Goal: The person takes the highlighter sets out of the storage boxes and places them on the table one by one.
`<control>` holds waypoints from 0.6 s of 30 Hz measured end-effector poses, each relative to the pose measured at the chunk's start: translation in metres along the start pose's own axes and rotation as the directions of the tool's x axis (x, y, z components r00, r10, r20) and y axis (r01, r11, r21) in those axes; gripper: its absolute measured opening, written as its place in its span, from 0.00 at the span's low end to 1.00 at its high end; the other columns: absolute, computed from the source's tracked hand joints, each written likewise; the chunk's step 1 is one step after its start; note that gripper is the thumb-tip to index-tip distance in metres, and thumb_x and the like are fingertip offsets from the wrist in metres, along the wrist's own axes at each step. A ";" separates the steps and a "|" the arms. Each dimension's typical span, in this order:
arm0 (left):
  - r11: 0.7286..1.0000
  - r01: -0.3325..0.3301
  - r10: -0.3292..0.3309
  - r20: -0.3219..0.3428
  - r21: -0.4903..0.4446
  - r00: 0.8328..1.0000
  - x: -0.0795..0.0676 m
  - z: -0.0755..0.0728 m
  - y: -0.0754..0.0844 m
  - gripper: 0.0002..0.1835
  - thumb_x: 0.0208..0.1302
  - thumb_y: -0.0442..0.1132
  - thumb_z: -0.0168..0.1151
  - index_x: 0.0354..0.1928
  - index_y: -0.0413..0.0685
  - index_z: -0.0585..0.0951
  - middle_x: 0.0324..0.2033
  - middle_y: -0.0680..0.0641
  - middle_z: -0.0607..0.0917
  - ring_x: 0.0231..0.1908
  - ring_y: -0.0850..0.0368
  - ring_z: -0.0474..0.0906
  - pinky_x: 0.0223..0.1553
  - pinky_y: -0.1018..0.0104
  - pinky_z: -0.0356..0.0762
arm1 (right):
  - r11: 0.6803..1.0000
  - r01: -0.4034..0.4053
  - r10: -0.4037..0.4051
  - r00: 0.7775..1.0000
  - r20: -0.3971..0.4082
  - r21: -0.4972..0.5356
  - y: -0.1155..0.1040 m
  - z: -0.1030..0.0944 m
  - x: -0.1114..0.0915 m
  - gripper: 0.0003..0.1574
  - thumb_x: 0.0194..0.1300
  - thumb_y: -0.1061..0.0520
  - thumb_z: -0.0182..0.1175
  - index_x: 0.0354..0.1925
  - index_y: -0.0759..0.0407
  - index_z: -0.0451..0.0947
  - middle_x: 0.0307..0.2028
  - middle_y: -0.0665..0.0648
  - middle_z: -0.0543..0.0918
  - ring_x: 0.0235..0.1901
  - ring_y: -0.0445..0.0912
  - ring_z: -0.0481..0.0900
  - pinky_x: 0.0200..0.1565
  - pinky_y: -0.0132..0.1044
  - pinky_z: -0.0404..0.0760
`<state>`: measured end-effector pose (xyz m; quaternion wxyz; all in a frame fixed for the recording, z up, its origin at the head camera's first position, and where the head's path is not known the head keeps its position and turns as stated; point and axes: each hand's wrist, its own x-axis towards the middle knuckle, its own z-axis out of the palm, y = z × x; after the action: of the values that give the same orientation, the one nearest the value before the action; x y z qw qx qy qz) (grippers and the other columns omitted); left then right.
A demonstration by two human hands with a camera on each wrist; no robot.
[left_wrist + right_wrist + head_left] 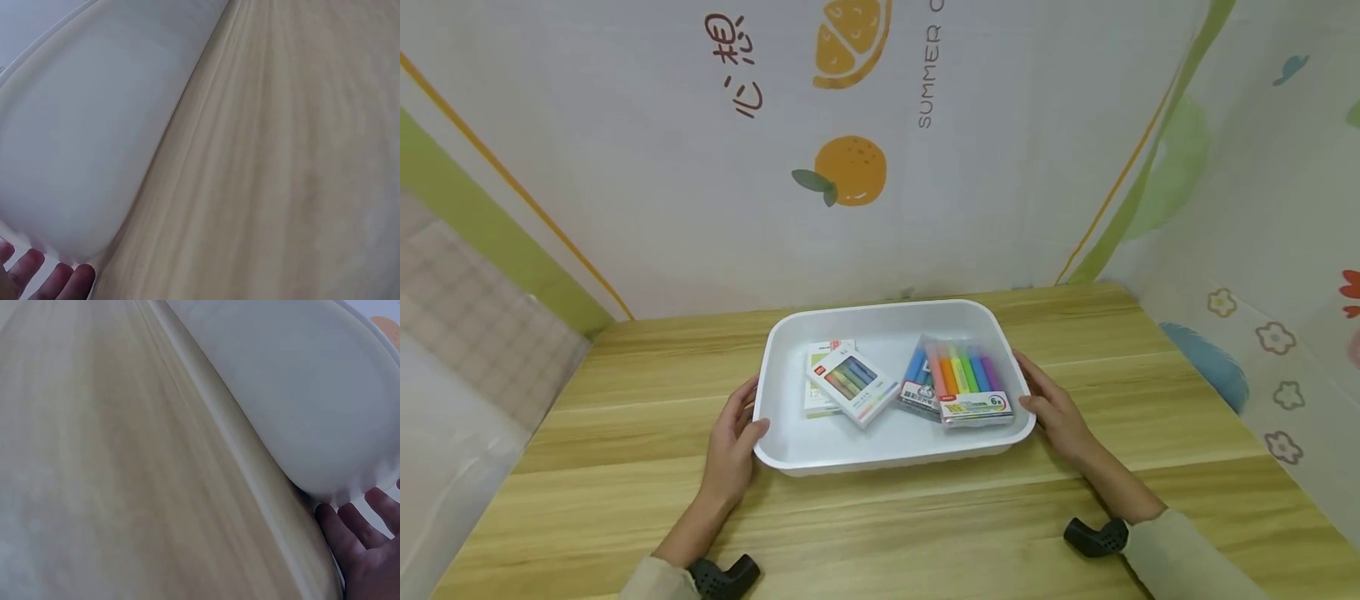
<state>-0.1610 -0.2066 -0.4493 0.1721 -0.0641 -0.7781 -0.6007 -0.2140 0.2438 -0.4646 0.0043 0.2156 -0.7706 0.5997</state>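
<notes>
A white plastic tray (pixel 887 458) lies on the wooden table, with a hand at each short side. My left hand (pixel 730 442) grips its left side, thumb over the rim and fingers against the outer wall (pixel 81 125). On the opposite side, my right hand (pixel 1058 417) holds the rim the same way, its fingertips (pixel 325 512) low on the outer wall. Inside the tray, a white box with coloured sticks in its window (pixel 853 383) overlaps another box (pixel 815 402). To their right, a clear pack of colourful highlighters (pixel 966 379) partly covers a pack with blue items (pixel 915 397).
The wooden table (pixel 625 433) extends around the tray. Behind it hangs a white cloth (pixel 1000 183) printed with oranges and lettering. More printed cloth (pixel 1247 275) borders the right side. Black wrist devices (pixel 1097 537) sit near the sleeves.
</notes>
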 end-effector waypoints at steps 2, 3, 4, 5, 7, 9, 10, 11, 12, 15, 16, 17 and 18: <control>1.000 -0.001 0.001 0.020 0.001 1.000 0.002 -0.001 0.000 0.31 0.64 0.24 0.50 0.72 0.34 0.66 0.60 0.39 0.76 0.51 0.68 0.81 0.43 0.75 0.82 | 1.000 0.013 -0.013 1.000 -0.003 0.011 0.001 -0.001 0.000 0.41 0.73 0.65 0.41 0.80 0.62 0.46 0.77 0.74 0.49 0.68 0.27 0.62 0.58 0.20 0.72; 1.000 -0.001 0.001 0.034 0.002 0.999 0.004 -0.002 0.001 0.32 0.65 0.24 0.50 0.72 0.35 0.66 0.60 0.39 0.76 0.51 0.68 0.81 0.44 0.75 0.82 | 1.000 0.017 -0.017 1.000 -0.004 0.016 0.001 -0.001 0.000 0.41 0.73 0.65 0.41 0.80 0.62 0.46 0.77 0.74 0.50 0.66 0.23 0.62 0.58 0.20 0.72; 1.000 -0.001 0.001 0.051 0.007 0.999 0.005 -0.003 0.001 0.32 0.65 0.25 0.50 0.73 0.35 0.65 0.60 0.39 0.76 0.52 0.68 0.80 0.45 0.75 0.82 | 1.000 0.020 -0.020 1.000 -0.004 0.019 0.001 -0.001 0.001 0.40 0.73 0.65 0.41 0.80 0.62 0.46 0.77 0.74 0.50 0.65 0.22 0.62 0.58 0.20 0.72; 1.000 0.001 -0.002 0.071 0.012 0.997 0.007 -0.005 0.001 0.32 0.66 0.25 0.50 0.73 0.36 0.64 0.61 0.37 0.76 0.53 0.69 0.80 0.45 0.76 0.81 | 1.000 0.020 -0.019 1.000 -0.005 0.021 0.001 -0.002 0.001 0.40 0.73 0.65 0.41 0.80 0.61 0.47 0.77 0.74 0.50 0.65 0.21 0.62 0.58 0.20 0.72; 1.000 0.016 -0.018 0.100 0.024 0.995 0.010 -0.008 0.003 0.32 0.67 0.26 0.50 0.74 0.37 0.63 0.62 0.33 0.74 0.53 0.70 0.79 0.47 0.78 0.79 | 1.000 0.014 -0.014 1.000 -0.009 0.022 0.002 -0.002 0.001 0.40 0.73 0.65 0.42 0.80 0.61 0.47 0.77 0.74 0.50 0.65 0.22 0.62 0.58 0.20 0.72; 0.998 0.047 -0.051 0.118 0.039 0.992 0.014 -0.012 0.005 0.31 0.69 0.28 0.48 0.75 0.38 0.62 0.64 0.30 0.73 0.53 0.71 0.78 0.48 0.79 0.78 | 1.000 0.005 -0.005 1.000 -0.014 0.024 0.001 -0.001 0.000 0.40 0.73 0.65 0.42 0.80 0.60 0.48 0.77 0.73 0.50 0.65 0.22 0.62 0.58 0.20 0.72; 0.997 0.067 -0.072 0.123 0.047 0.990 0.017 -0.013 0.007 0.31 0.69 0.29 0.48 0.75 0.38 0.62 0.64 0.30 0.73 0.52 0.72 0.78 0.48 0.80 0.77 | 1.000 0.002 -0.002 1.000 -0.014 0.028 0.001 -0.001 0.000 0.40 0.73 0.65 0.42 0.80 0.60 0.48 0.77 0.74 0.50 0.65 0.22 0.62 0.58 0.20 0.72; 0.995 0.086 -0.092 0.129 0.051 0.987 0.019 -0.015 0.008 0.31 0.70 0.30 0.47 0.75 0.38 0.61 0.65 0.30 0.72 0.52 0.71 0.78 0.48 0.80 0.77 | 1.000 0.002 -0.001 1.000 -0.015 0.031 0.002 -0.001 0.000 0.40 0.73 0.65 0.42 0.80 0.60 0.48 0.77 0.74 0.50 0.65 0.22 0.62 0.58 0.20 0.72; 0.993 0.107 -0.113 0.133 0.054 0.985 0.022 -0.016 0.010 0.31 0.71 0.31 0.47 0.75 0.38 0.61 0.65 0.30 0.72 0.53 0.69 0.78 0.48 0.80 0.77 | 0.999 0.002 -0.002 1.000 -0.016 0.035 0.002 -0.001 0.000 0.40 0.73 0.65 0.42 0.80 0.61 0.47 0.77 0.74 0.50 0.65 0.22 0.62 0.58 0.20 0.72; 0.985 0.160 -0.167 0.163 0.058 0.972 0.031 -0.017 0.015 0.31 0.72 0.34 0.46 0.76 0.38 0.59 0.68 0.31 0.69 0.60 0.56 0.76 0.50 0.82 0.75 | 0.999 0.006 -0.005 1.000 -0.014 0.043 0.003 -0.001 0.000 0.40 0.72 0.65 0.41 0.80 0.62 0.47 0.77 0.75 0.50 0.65 0.22 0.63 0.58 0.20 0.73; 0.983 0.176 -0.182 0.176 0.051 0.967 0.035 -0.018 0.016 0.31 0.73 0.34 0.45 0.77 0.38 0.58 0.70 0.31 0.68 0.63 0.50 0.74 0.50 0.82 0.75 | 0.999 0.007 -0.007 1.000 -0.014 0.045 0.003 -0.001 0.000 0.41 0.72 0.66 0.41 0.80 0.62 0.47 0.77 0.75 0.50 0.65 0.22 0.64 0.58 0.21 0.73; 0.981 0.187 -0.192 0.189 0.045 0.963 0.038 -0.018 0.017 0.32 0.73 0.35 0.45 0.77 0.38 0.56 0.71 0.31 0.66 0.65 0.44 0.72 0.51 0.82 0.74 | 0.999 0.008 -0.007 1.000 -0.012 0.047 0.003 -0.001 0.000 0.41 0.72 0.66 0.41 0.80 0.62 0.47 0.77 0.75 0.51 0.65 0.22 0.64 0.57 0.21 0.74; 0.979 0.199 -0.202 0.200 0.037 0.959 0.042 -0.018 0.017 0.32 0.74 0.35 0.44 0.78 0.39 0.55 0.72 0.31 0.65 0.68 0.40 0.69 0.51 0.82 0.74 | 0.999 0.008 -0.007 1.000 -0.010 0.046 0.004 -0.001 0.001 0.41 0.72 0.66 0.41 0.80 0.62 0.47 0.77 0.75 0.51 0.64 0.22 0.64 0.57 0.21 0.74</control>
<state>-0.1912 -0.2235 -0.4157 0.0307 -0.0445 -0.7991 -0.5988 -0.2162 0.2448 -0.4678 0.0055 0.2154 -0.7558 0.6183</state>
